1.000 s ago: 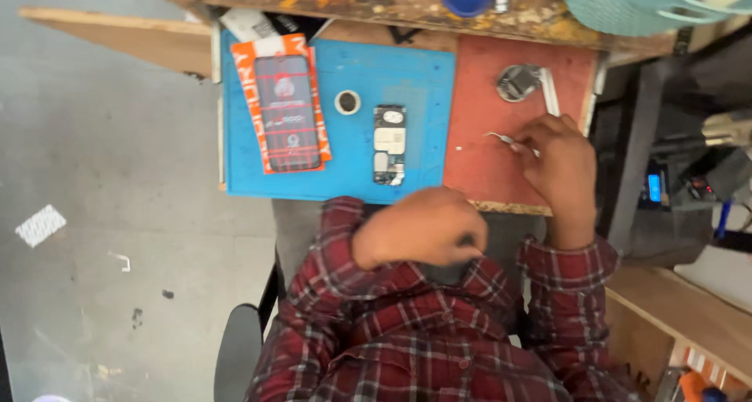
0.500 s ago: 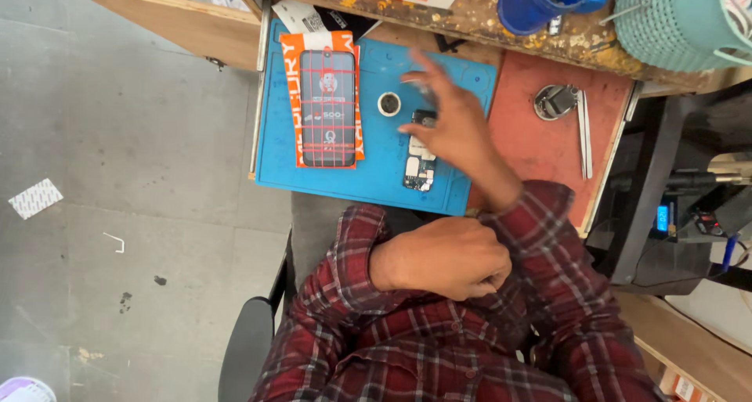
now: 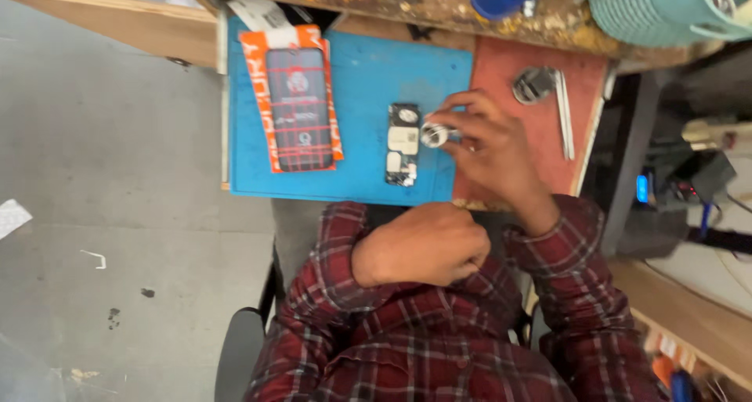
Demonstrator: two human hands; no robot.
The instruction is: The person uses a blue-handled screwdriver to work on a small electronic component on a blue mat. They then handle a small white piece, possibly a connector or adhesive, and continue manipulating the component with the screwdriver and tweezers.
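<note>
Right hand (image 3: 489,147), having crossed from the red mat onto the blue mat (image 3: 360,97), now pinches a small round ring (image 3: 432,135) just beside the opened phone board (image 3: 403,144); left hand (image 3: 427,245) rests fisted, empty.

A mat (image 3: 352,97) is laid on the worktop (image 3: 102,18), with a second mat (image 3: 517,112) touching its right edge. A packaged phone (image 3: 298,108) is set on the left part of the first mat, and a circuit board (image 3: 403,144) lies to its right. A small ring (image 3: 433,135) is held just right of the board by the right hand (image 3: 489,147). A round metal part (image 3: 534,84) and a slim tool (image 3: 564,112) are placed further right. The left hand (image 3: 423,245) is kept near the body, off the worktop.
</note>
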